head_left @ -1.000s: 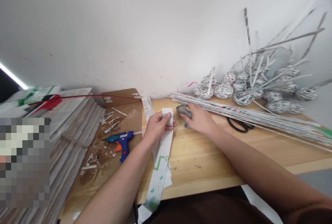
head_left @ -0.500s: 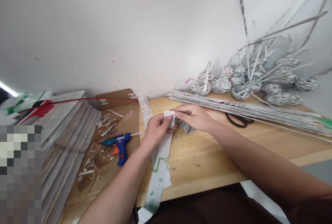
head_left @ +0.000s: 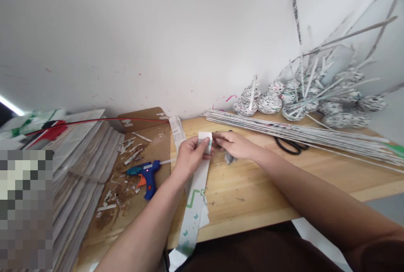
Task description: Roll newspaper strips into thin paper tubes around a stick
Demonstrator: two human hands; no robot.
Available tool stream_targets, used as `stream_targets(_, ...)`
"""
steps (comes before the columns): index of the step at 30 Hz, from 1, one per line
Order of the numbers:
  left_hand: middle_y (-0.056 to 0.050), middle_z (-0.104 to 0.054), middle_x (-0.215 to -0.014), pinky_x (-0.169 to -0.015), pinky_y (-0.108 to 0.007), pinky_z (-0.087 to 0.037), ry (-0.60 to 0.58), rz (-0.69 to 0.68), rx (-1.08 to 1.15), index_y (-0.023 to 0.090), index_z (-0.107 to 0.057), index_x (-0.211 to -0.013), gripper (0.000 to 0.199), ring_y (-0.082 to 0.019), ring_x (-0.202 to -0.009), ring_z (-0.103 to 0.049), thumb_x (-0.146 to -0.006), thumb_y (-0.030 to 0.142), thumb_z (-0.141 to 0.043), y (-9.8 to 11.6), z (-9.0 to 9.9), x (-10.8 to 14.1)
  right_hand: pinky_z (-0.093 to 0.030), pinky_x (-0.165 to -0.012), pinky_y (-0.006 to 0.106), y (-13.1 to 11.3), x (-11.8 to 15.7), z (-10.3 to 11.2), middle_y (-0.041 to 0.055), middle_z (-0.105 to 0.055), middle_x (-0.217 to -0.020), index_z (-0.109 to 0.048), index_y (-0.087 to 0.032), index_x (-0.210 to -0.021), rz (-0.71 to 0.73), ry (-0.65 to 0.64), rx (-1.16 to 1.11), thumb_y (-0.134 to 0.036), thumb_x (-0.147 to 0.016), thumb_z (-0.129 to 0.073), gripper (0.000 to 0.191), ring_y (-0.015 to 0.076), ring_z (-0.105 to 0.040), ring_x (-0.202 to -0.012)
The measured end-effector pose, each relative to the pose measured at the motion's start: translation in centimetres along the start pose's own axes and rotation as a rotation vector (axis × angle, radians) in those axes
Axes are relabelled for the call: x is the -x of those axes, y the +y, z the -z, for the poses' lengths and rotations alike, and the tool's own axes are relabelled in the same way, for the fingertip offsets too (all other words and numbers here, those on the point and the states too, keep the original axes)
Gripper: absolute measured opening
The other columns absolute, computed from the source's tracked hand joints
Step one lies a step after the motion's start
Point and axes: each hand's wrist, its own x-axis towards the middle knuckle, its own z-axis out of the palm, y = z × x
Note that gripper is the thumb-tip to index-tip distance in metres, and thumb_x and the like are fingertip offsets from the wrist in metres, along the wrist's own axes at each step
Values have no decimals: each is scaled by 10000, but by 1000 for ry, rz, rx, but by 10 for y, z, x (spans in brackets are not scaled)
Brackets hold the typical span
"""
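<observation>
A long white paper strip (head_left: 193,204) with green lines and butterflies runs from my left hand (head_left: 192,154) down past the table's front edge. My left hand pinches its folded upper end, with the thumb on top and fingers behind. Close to the right side of that fold is my right hand (head_left: 233,143). Its fingers are drawn together, and what they hold, if anything, is hidden. Beneath the right hand lies a small grey crumpled thing (head_left: 230,157), partly covered. Behind the left hand a printed paper strip (head_left: 177,129) lies on the table.
A blue glue gun (head_left: 148,175) lies on stained cardboard (head_left: 160,137) among paper scraps. Stacked paper (head_left: 91,158) stands at left. Rolled paper sticks (head_left: 284,131) lie at right beside black-handled scissors (head_left: 292,148). Woven paper gourd shapes (head_left: 269,101) stand along the wall.
My right fingertips have come slightly away from the face of the fold to its right side. My left hand keeps its hold on the strip; the view has shifted slightly.
</observation>
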Motion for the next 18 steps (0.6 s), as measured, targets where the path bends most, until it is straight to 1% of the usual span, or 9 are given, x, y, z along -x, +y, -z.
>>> stream_targets(1, -56, -703, -692, -573, -268, -555, -4, 0, -8, 140, -686, -883, 395, -179, -641, -670, -772, 518, -654, 0, 0, 0, -499, -930, 380, 0, -1, -1, 57, -685, -1126, -665, -240, -1096, 45, 63, 6, -234, -903, -496, 257, 207, -625, -1080)
stream_targets(2, -55, -702, -692, -575, -270, -556, -10, 0, -15, 139, -687, -895, 396, -179, -642, -669, -777, 515, -650, -1, 0, 0, -452, -998, 404, -1, -2, -1, 56, -663, -1184, -659, -239, -1115, 76, 106, 0, -219, -891, -509, 271, 213, -580, -1163)
stream_targets(3, -56, -702, -696, -579, -272, -558, -17, 0, -21, 138, -689, -906, 398, -179, -644, -668, -781, 513, -646, -1, 0, 0, -432, -1018, 417, -3, -2, -1, 62, -659, -1192, -663, -226, -1108, 95, 123, -22, -224, -886, -518, 266, 219, -564, -1183)
stream_targets(5, -61, -702, -706, -584, -275, -560, -25, 1, -33, 136, -694, -923, 404, -181, -652, -667, -786, 512, -640, -1, 0, 1, -483, -940, 403, -8, -1, 1, 86, -694, -1082, -685, -179, -1039, 91, 99, -117, -294, -902, -517, 245, 221, -619, -1071)
stream_targets(7, -66, -703, -714, -586, -274, -560, -27, 4, -37, 134, -697, -934, 408, -183, -662, -669, -790, 511, -637, -1, 0, 1, -537, -757, 344, -13, 0, 4, 96, -707, -902, -698, -135, -941, 21, 72, -232, -402, -914, -504, 332, 195, -659, -841)
stream_targets(8, -66, -703, -715, -584, -272, -559, -25, 6, -36, 134, -697, -937, 408, -183, -665, -669, -791, 510, -635, -1, 0, 1, -533, -670, 313, -14, 1, 6, 94, -697, -834, -698, -121, -905, -21, 65, -281, -449, -909, -504, 381, 174, -646, -741)
stream_targets(10, -65, -701, -713, -579, -270, -557, -30, 10, -41, 134, -696, -933, 404, -181, -661, -667, -792, 508, -634, -1, 0, 1, -499, -564, 266, -15, 2, 9, 79, -675, -784, -698, -116, -894, -64, 42, -354, -494, -881, -540, 410, 136, -601, -630)
stream_targets(13, -60, -692, -704, -573, -270, -554, -42, 6, -55, 135, -694, -905, 395, -176, -644, -658, -791, 508, -633, -1, 0, 1, -463, -519, 236, -16, 2, 11, 41, -643, -761, -702, -137, -934, -31, -19, -396, -488, -840, -600, 377, 100, -541, -572)
stream_targets(18, -49, -666, -674, -573, -262, -548, -70, 10, -68, 140, -674, -816, 374, -169, -630, -644, -784, 511, -638, 1, -1, 3, -386, -468, 224, -23, 4, 11, -3, -538, -607, -692, -123, -757, -8, -33, -330, -477, -832, -603, 372, 83, -455, -509)
